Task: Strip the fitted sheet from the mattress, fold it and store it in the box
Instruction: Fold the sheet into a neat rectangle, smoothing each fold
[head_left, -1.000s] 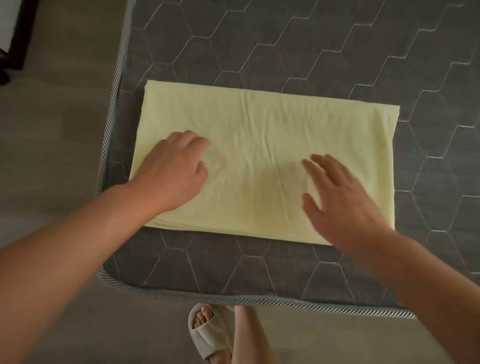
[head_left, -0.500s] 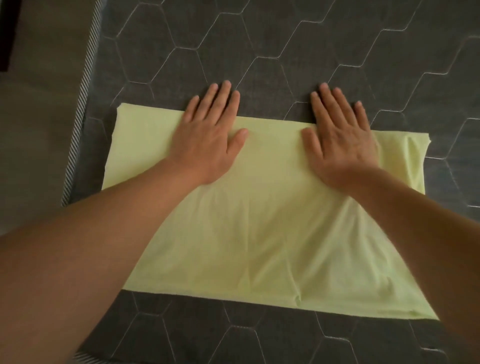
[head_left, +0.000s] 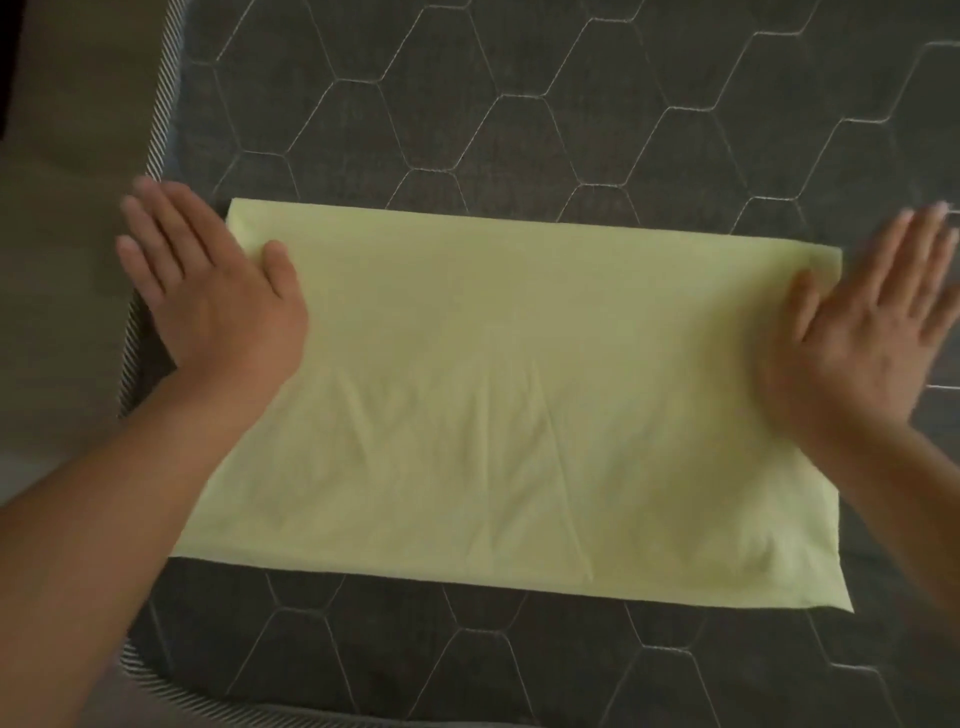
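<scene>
A pale yellow fitted sheet (head_left: 509, 395), folded into a flat rectangle, lies on the bare grey mattress (head_left: 519, 104) with its white hexagon stitching. My left hand (head_left: 218, 296) lies flat with straight fingers over the sheet's far left corner, fingertips reaching past the cloth toward the mattress edge. At the sheet's far right end my right hand (head_left: 872, 322) is spread flat, its fingers out over the mattress. Neither hand grips the cloth. No box is in view.
The mattress's striped piped edge (head_left: 156, 156) runs down the left side and curves round the near left corner. Beyond it lies a brownish floor (head_left: 62, 208). Bare mattress surrounds the sheet at the far side and the near side.
Both hands have slid apart from the middle of the sheet's far edge out to its left and right ends. The cloth now looks smoother along the far edge.
</scene>
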